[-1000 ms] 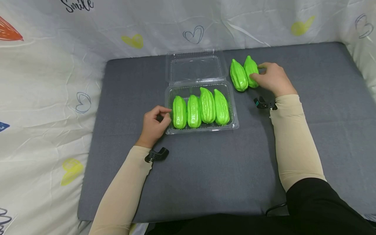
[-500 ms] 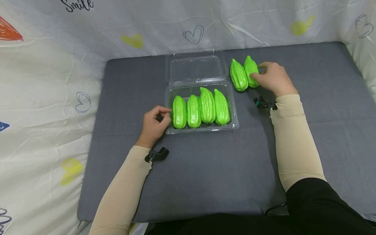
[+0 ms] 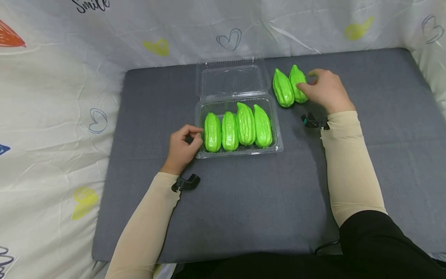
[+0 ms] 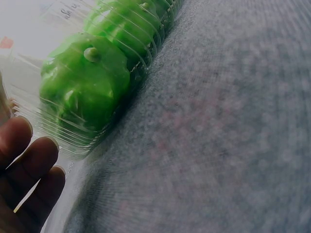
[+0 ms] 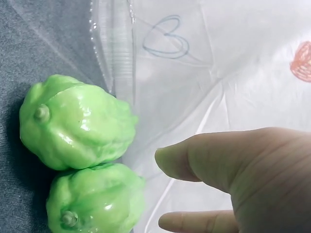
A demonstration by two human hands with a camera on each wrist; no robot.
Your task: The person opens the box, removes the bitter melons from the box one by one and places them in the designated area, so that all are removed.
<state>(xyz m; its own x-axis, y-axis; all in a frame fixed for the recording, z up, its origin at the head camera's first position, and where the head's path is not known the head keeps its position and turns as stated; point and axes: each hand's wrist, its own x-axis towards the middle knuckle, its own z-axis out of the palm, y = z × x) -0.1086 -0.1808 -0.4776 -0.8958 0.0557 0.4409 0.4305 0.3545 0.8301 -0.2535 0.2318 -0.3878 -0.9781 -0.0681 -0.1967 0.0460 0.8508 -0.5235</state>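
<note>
A clear plastic clamshell box (image 3: 240, 153) stands with its lid (image 3: 233, 79) folded back. Side by side in it lie several glossy, ribbed green bitter gourds (image 3: 246, 124). My left hand (image 3: 182, 147) pinches the box's left rim between thumb and index finger; its other fingers (image 4: 36, 158) are loosely bent beside the box corner. To the right of the lid, two more gourds lie together, the left one (image 3: 283, 89) against the right one (image 3: 297, 83). Over the right one hovers my right hand (image 3: 327, 89), thumb and fingers apart; its thumb (image 5: 177, 162) is clear of both gourds in the right wrist view.
A grey cloth covers the table (image 3: 244, 209). White printed sheeting (image 3: 188, 23) stands up behind it and along its left and right sides. Black wrist straps (image 3: 188, 183) are on both forearms, and a dark cable (image 3: 327, 246) shows near the front edge.
My right hand has lifted slightly up and away from the right loose gourd, which its fingertips touched before. My left hand and the box stay in place.
</note>
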